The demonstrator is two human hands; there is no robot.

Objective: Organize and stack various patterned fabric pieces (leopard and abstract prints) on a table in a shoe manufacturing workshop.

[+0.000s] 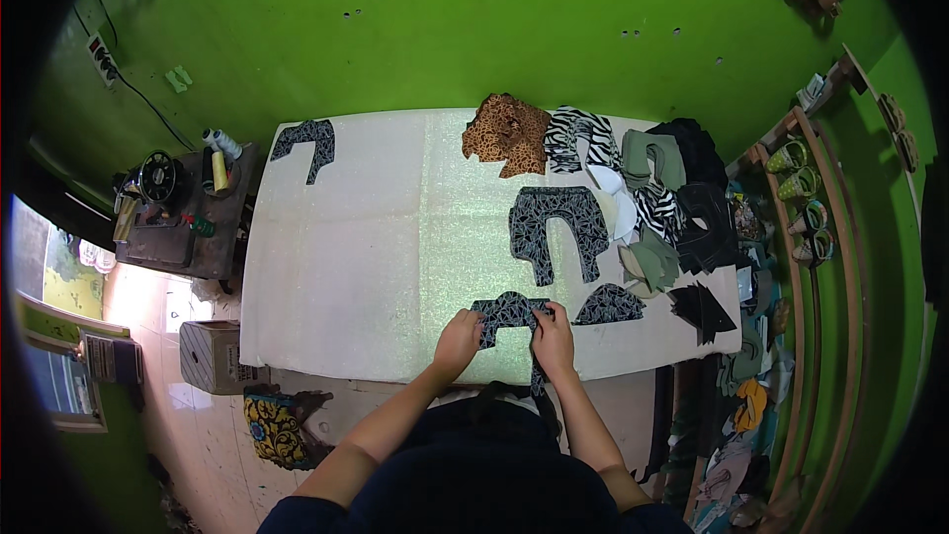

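Near the table's front edge, a cut piece of black-and-grey patterned fabric point(510, 311) is stretched between my hands. My left hand point(459, 344) pinches its left end. At the other end, the fingers of my right hand point(554, 338) are closed on it, and a narrow strip of the piece hangs below that hand past the table edge. Just beyond lies a U-shaped stack of the same patterned fabric point(534, 218). To the right of my right hand rests a half-round patterned piece point(609, 306). Another curved patterned piece point(318, 133) lies at the table's far left corner.
The pale, shiny table point(336, 257) carries leopard-print pieces point(504, 131), zebra-print pieces point(583, 136), green pieces point(652, 156) and black pieces point(703, 311) along its right side. A sewing machine point(158, 183) stands at the left. A wooden rack with shoes point(794, 183) leans at the right.
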